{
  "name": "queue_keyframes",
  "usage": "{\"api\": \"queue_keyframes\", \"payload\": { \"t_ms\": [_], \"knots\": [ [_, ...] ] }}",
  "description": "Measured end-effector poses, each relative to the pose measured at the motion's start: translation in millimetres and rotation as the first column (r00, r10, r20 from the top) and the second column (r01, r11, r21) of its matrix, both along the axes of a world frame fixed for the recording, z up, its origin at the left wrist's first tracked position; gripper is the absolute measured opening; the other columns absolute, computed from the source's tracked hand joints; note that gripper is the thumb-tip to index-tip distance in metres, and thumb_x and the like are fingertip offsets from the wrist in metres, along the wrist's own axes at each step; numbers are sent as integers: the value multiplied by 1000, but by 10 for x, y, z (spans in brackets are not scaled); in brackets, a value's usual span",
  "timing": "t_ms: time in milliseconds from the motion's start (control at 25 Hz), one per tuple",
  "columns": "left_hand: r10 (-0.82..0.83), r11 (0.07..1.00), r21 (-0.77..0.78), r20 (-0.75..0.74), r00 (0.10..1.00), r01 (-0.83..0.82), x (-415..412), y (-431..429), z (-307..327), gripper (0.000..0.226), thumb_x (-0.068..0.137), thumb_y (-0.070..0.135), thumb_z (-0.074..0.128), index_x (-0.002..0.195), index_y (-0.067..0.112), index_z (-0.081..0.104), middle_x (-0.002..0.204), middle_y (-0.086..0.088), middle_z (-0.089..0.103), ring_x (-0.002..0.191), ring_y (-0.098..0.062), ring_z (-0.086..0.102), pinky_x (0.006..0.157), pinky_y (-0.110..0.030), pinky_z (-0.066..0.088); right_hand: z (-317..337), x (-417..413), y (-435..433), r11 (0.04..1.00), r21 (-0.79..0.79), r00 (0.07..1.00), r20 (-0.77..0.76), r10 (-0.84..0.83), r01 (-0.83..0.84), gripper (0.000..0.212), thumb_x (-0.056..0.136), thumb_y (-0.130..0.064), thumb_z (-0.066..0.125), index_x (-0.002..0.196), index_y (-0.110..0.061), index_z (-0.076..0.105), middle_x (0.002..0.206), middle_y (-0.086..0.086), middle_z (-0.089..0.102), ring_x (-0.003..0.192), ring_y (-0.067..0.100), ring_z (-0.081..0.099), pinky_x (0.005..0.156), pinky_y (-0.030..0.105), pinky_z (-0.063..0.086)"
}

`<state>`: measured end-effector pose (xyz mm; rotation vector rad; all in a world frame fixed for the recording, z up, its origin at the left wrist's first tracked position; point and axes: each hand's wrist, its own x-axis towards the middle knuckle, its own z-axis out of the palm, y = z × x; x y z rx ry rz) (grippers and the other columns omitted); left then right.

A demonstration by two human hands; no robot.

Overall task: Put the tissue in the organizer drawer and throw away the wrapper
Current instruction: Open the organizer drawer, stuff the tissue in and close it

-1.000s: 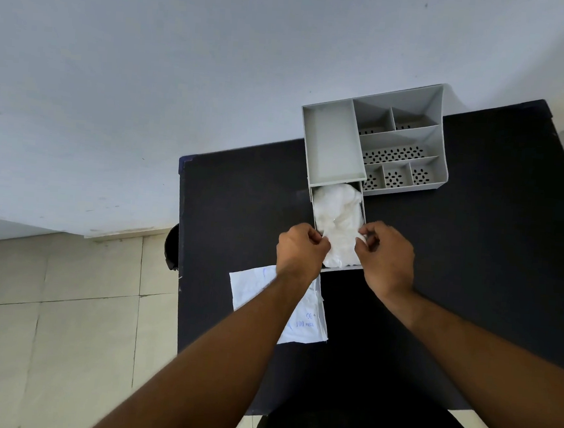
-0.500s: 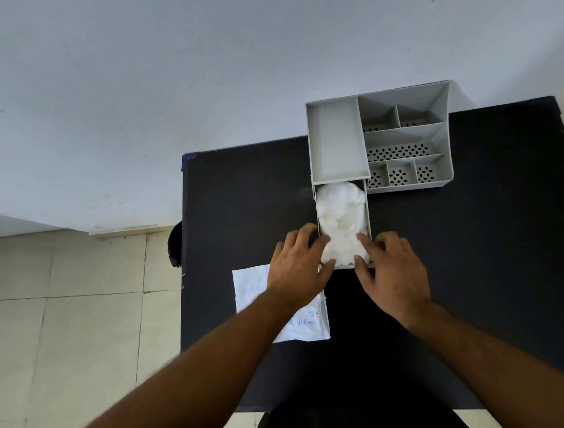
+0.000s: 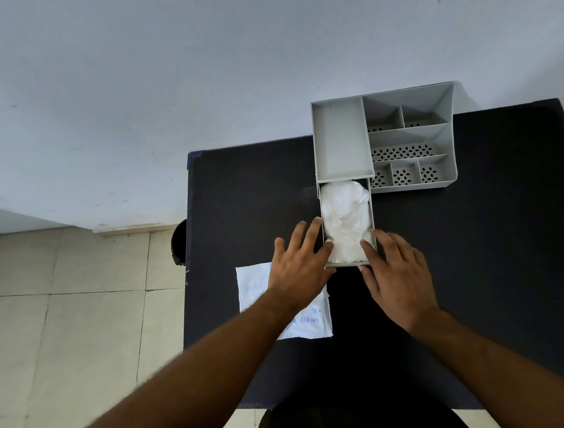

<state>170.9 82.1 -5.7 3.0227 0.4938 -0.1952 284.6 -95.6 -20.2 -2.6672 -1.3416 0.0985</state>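
Note:
A grey organizer (image 3: 411, 136) with several compartments stands at the back of the black table (image 3: 472, 262). Its drawer (image 3: 373, 221) is pulled out toward me and holds crumpled white tissue (image 3: 344, 215). My left hand (image 3: 298, 265) lies flat with fingers spread against the drawer's left front corner. My right hand (image 3: 399, 277) lies flat against the right front corner, fingers apart. A flat white wrapper (image 3: 254, 289) with blue print lies on the table under my left wrist, partly hidden.
The table's left edge (image 3: 187, 240) drops to a tiled floor (image 3: 63, 315). A dark round object (image 3: 177, 246) shows just beyond that edge. A pale wall rises behind the organizer.
Both hands have gone from curled fists gripping at the tissue in the drawer to flat, spread fingers at the drawer's front corners. The tissue now lies fully inside.

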Motion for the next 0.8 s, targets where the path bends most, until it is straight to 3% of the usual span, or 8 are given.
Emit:
{"api": "queue_keyframes", "payload": {
  "t_ms": [120,240,320,440,600,800],
  "knots": [
    [-90,995,54,42,995,87,1,-17,1,40,85,42,71,116,16,68,155,-12,43,142,-36,38,89,-56,44,-34,-32,11,995,-72,998,17,67,-66,49,95,-33,42,134,-9,59,144,9,51,136,33,43,101,50,41],
    [-222,969,116,30,975,217,14,-24,-16,26,84,30,72,105,14,71,143,-10,56,139,-34,41,88,-53,43,-23,-44,22,982,-150,992,34,118,-112,49,92,-29,49,136,-10,58,143,10,56,137,35,43,110,56,31],
    [-240,964,111,-16,971,240,24,-38,-11,32,84,25,71,114,14,68,133,-10,62,138,-34,41,89,-53,43,18,-25,38,972,-199,991,18,133,-127,54,87,-29,62,139,-14,57,143,10,57,138,36,43,114,62,23],
    [-244,961,99,-137,960,258,53,-97,30,42,90,25,62,130,13,59,139,-13,59,148,-37,28,95,-57,39,56,-7,70,957,-252,989,-3,150,-146,57,85,-31,63,139,-15,56,143,9,58,141,37,41,116,66,16],
    [-239,959,100,-226,944,266,109,-161,70,37,97,30,54,130,13,59,146,-16,53,153,-38,13,102,-61,34,60,14,97,944,-283,984,10,178,-168,50,85,-30,65,130,-9,61,141,12,60,143,38,39,116,66,9],
    [-234,959,130,-145,961,253,75,-105,72,36,87,29,64,121,16,62,137,-15,58,146,-38,32,94,-59,40,118,26,97,939,-292,982,-18,186,-183,40,86,-31,65,121,-12,66,143,12,58,143,37,39,116,67,11]
  ]
}}
